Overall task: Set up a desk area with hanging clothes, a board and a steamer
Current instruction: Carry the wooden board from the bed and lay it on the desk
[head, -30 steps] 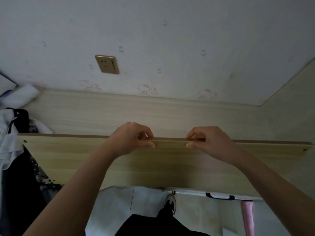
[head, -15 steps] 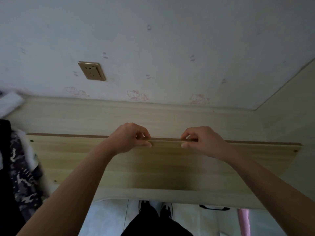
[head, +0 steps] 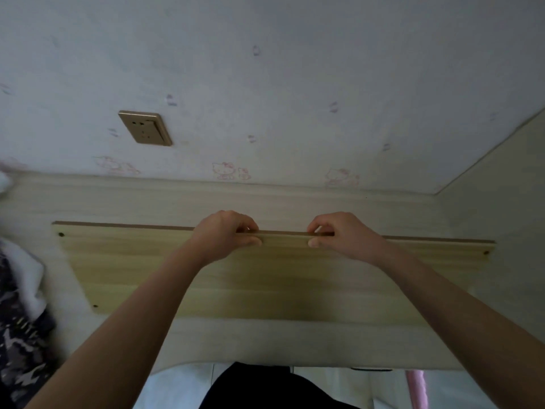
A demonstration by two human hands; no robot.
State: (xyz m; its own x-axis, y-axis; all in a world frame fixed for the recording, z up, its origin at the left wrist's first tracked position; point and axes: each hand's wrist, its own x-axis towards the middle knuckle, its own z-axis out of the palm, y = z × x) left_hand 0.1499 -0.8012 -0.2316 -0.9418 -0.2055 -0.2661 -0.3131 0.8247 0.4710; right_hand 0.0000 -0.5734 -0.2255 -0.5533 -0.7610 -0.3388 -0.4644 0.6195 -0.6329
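— Fingers (head: 249, 228) of your left hand (head: 224, 234) curl over the far edge of the board (head: 265, 278), thumb pressed on the near face. Your right hand (head: 342, 234) does the same just beside it. Both are clenched on that top edge, near the middle of its length.

— And where does the board sit?

— Over the desk (head: 265, 340), held on its long edge and tilted toward you, its lower edge on or just above the desktop; I cannot tell which. The far edge runs level, short of the wall (head: 265, 69) with the socket (head: 145, 127).

— What can go wrong for you from here?

— Your grip is narrow. With both hands close together at the centre, either end can swing or dip if you twist your wrists. Judging by the pinch, only thumbs and fingertips carry it, so a slip would drop the board flat onto the desk.

— Anything at the sides?

— Patterned clothes (head: 17, 335) hang at your left, near the board's left corner; that end could snag the fabric if you drift left. On your right, the side panel (head: 501, 216) stands close to the other corner, so a shove that way could knock it.
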